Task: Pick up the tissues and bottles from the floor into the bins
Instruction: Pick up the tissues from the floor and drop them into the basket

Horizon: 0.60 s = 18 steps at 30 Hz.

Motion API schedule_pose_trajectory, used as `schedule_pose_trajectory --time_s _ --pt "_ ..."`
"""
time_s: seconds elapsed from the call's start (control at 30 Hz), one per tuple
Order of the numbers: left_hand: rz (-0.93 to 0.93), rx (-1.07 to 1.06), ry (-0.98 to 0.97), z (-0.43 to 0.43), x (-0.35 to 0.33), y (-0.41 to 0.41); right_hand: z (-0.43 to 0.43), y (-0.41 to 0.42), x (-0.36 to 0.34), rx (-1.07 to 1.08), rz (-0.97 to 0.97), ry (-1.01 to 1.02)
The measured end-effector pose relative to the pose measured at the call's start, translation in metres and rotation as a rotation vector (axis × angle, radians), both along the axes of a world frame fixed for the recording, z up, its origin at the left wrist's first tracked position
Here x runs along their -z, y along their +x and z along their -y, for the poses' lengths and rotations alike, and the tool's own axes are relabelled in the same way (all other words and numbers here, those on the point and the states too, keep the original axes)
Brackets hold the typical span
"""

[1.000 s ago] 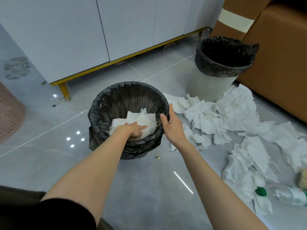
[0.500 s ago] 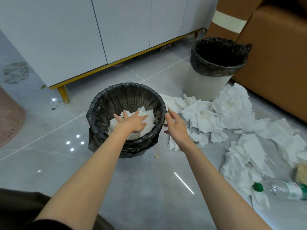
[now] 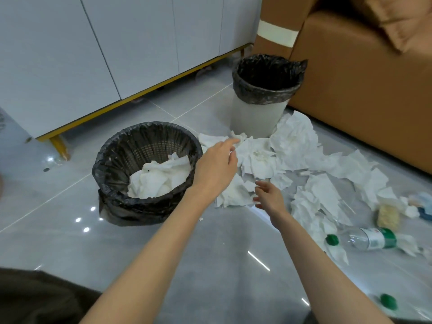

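A low basket bin (image 3: 112, 164) lined with a black bag stands left of centre and holds crumpled tissues (image 3: 159, 180). A taller white bin (image 3: 254, 118) with a black liner stands behind it to the right. Several white tissues (image 3: 294, 146) lie spread over the floor between the bins and the sofa. My left hand (image 3: 216, 167) hovers empty, fingers stretched toward the tissue pile, just right of the basket rim. My right hand (image 3: 268, 195) is open and empty over the pile's near edge. A clear plastic bottle (image 3: 364, 237) with a green cap lies at the right.
A brown sofa (image 3: 364, 90) fills the right side. White cabinets (image 3: 93, 54) on gold legs run along the back. A second green cap (image 3: 388, 301) lies on the floor at lower right. A yellowish sponge-like object (image 3: 388, 216) sits among the tissues.
My left hand has come out of the basket, leaving the tissues inside, and moved right toward the pile. My right hand has drifted right off the basket rim.
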State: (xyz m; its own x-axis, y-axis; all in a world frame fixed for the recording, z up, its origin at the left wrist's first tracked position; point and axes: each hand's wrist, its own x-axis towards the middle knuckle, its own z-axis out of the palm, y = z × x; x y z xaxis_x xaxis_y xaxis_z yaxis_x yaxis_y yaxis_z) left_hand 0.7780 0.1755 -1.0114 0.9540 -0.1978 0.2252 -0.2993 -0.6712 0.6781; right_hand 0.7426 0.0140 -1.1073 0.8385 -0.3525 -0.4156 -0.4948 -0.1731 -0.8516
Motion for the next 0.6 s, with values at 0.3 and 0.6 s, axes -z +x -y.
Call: schedule_pose_trajectory --time_s 0.3,0.6 --pt "-0.408 0.056 0.155 0.003 0.098 -0.021 0.033 -0.021 0.046 -0.032 -0.157 -0.13" --pt "-0.616 -0.009 0.166 -0.017 0.151 -0.03 0.021 0.004 0.068 -0.423 -0.118 -0.559"
